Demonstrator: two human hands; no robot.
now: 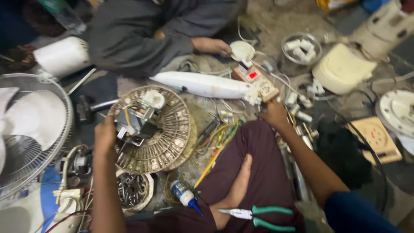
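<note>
1. Your left hand is curling over the rim of the round grille, fingers closed on its edge. Judging by the tilt, you are propping the grille up so the motor mounted on it is facing you.
2. Your right hand is reaching out to the socket board on the floor. It is turned away from the camera, so I cannot tell whether the fingers are pinching anything or just resting among the wires there.
3. The grille is sitting on the floor just left of your knee, with one motor on it and a yellow wire looping across.
4. Between your hands, one long white casing is lying flat, its end touching the board.
5. On your lap, one pair of green pliers is resting within easy reach, probably parked there for that reason. One glue bottle is lying beside your leg.
6. Near your left elbow, one bowl of screws is sitting, and one fan is standing at the far left.
7. Another person's hand is touching a white disc across from you.
</note>
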